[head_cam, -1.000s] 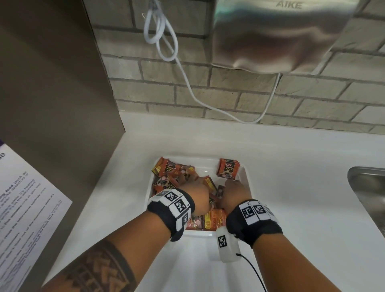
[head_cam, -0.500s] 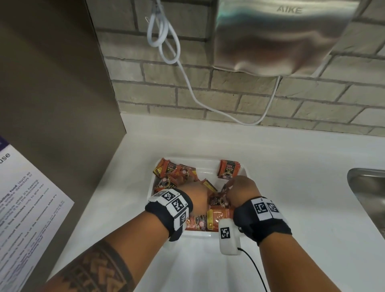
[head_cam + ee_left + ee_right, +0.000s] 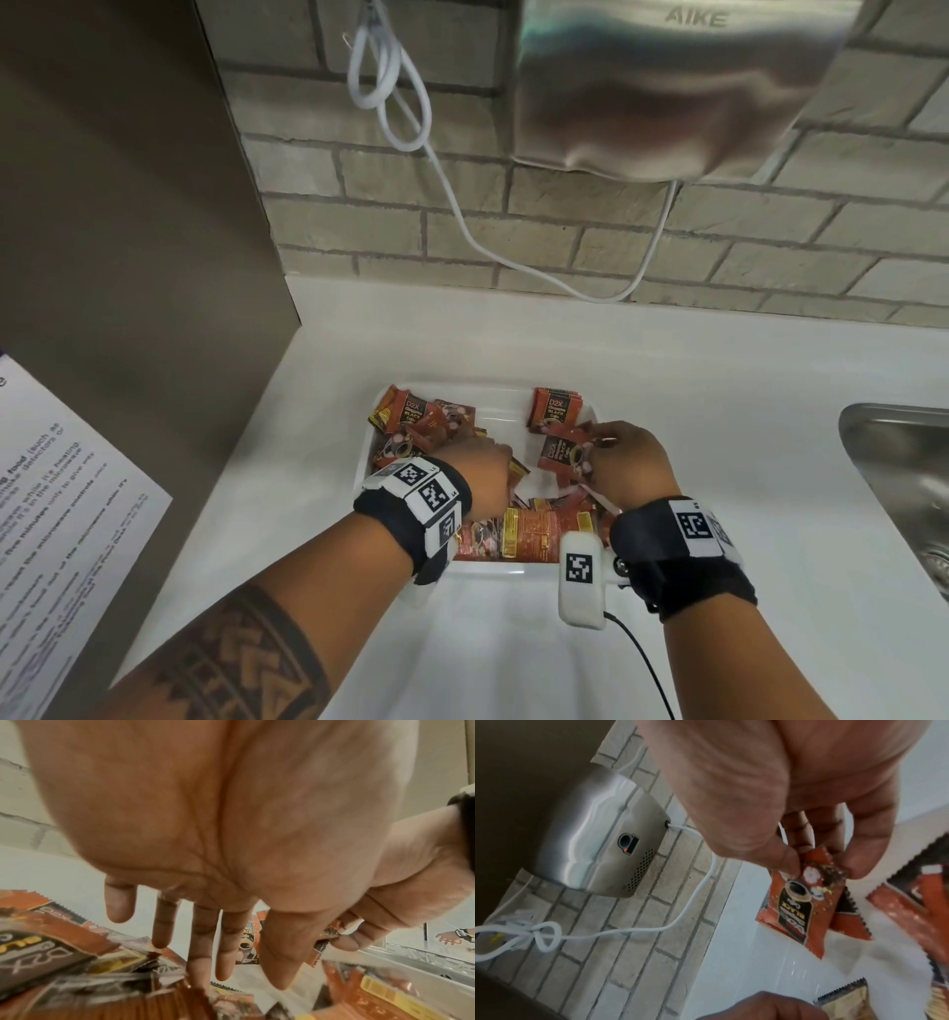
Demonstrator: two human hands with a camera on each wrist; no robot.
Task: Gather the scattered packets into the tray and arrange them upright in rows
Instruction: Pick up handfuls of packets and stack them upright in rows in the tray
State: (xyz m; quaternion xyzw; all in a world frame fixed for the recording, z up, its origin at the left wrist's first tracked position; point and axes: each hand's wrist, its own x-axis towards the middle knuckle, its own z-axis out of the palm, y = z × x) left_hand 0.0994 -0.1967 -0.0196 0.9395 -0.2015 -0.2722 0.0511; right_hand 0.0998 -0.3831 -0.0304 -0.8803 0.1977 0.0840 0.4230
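A: White counter (image 3: 667, 390), brick wall behind. Near edge first?

B: Both wrists over the near rim of the white tray (image 3: 493, 569). Flat packets (image 3: 529, 532) lie just inside that rim, labels up, none standing.

A: Left hand (image 3: 480, 475)?

B: Palm down over the left half of the tray, fingers (image 3: 200, 949) straight and spread, tips down among the loose heap (image 3: 421, 429). Holds nothing that I can see.

A: Right hand (image 3: 629, 465)?

B: Raised slightly on the right side. Thumb and fingers pinch one orange coffee packet (image 3: 800, 902) by its end; in the wrist view it hangs below the fingertips. Just beyond it, at the far right corner, a few packets (image 3: 555, 411) lean against the tray wall.

A: Step in hand?

B: Gathering looks done – no packets visible on the counter. This is sorting into rows, early on, I judge; most of the pile is a jumble.

A: Next move?

B: Probably set the pinched packet on edge against those at the far corner, with the left hand bracing or clearing floor space so it doesn't topple.

A: Far end?

B: Steel hand dryer (image 3: 667, 87) on the wall, white cable (image 3: 452, 205) looping beneath.
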